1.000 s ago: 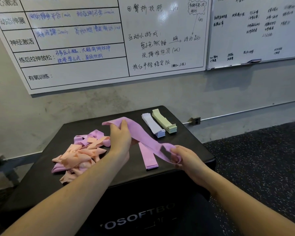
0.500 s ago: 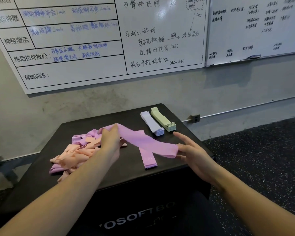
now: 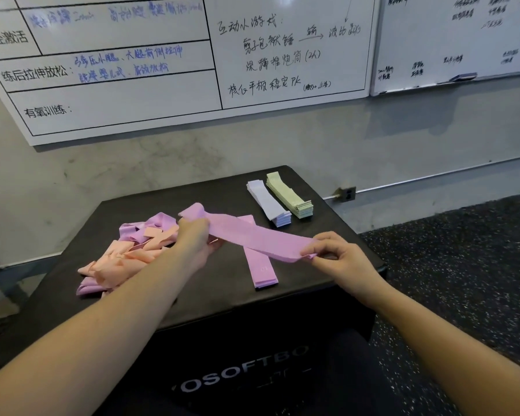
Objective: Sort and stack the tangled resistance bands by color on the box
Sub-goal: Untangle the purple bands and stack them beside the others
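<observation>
R hand (image 3: 347, 262) fingers, open before, now pinch purple band (image 3: 252, 235) end; L hand (image 3: 194, 240) grips other end, above box (image 3: 192, 289).

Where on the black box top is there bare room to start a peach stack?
Bare black box top shows between the flat pink band stack and the right edge, and along the back edge left of the lavender stack. The tangled pink and peach band pile crowds the left side.

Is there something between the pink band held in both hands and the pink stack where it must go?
Nothing visible blocks it. The pink band hangs stretched between the left hand and right hand, directly above the pink stack on the box. The tangled pile lies off to the left.
</observation>
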Action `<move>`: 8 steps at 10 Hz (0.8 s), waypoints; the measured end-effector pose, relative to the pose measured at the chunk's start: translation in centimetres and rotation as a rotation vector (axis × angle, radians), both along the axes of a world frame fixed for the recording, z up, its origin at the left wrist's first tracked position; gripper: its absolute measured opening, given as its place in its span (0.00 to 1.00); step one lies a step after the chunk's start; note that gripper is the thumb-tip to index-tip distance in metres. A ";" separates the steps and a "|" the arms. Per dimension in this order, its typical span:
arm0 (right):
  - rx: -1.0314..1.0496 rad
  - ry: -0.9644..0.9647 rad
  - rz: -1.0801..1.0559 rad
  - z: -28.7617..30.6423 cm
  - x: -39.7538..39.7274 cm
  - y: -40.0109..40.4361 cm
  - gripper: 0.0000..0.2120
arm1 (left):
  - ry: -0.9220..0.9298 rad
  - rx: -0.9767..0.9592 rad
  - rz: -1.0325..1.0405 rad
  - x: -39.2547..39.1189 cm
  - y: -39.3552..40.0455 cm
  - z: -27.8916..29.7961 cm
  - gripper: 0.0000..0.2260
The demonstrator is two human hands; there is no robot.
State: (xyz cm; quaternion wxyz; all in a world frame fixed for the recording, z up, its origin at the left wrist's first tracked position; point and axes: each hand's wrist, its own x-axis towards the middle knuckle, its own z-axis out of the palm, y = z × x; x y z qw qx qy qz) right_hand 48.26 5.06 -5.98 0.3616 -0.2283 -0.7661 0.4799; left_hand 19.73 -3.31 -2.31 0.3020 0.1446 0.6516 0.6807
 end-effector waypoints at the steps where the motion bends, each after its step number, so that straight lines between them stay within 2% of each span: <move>1: 0.047 0.049 -0.003 -0.5 -0.4 0.5 0.12 | -0.085 -0.020 0.028 -0.5 0.9 -0.7 0.08; 2: 0.056 0.077 0.010 -1.4 -1.0 1.1 0.11 | -0.124 0.002 0.035 -2.7 3.2 -2.8 0.09; 3: 0.101 0.040 -0.012 -2.1 -1.8 1.8 0.08 | 0.032 -0.111 0.026 -4.0 4.4 -3.6 0.13; 4: 0.194 -0.026 -0.005 -3.1 -2.3 2.8 0.09 | 0.085 -0.179 -0.043 -4.9 5.6 -4.0 0.11; 5: 0.371 -0.042 0.020 -4.2 -2.8 3.8 0.06 | 0.095 -0.227 -0.067 -6.1 7.2 -4.5 0.10; 6: 0.546 -0.081 0.079 -5.1 -3.8 4.5 0.09 | 0.114 -0.257 -0.078 -6.8 9.0 -4.7 0.08; 8: 0.615 -0.196 0.228 -6.9 -6.2 6.0 0.12 | 0.129 -0.285 -0.068 -8.4 12.5 -5.4 0.07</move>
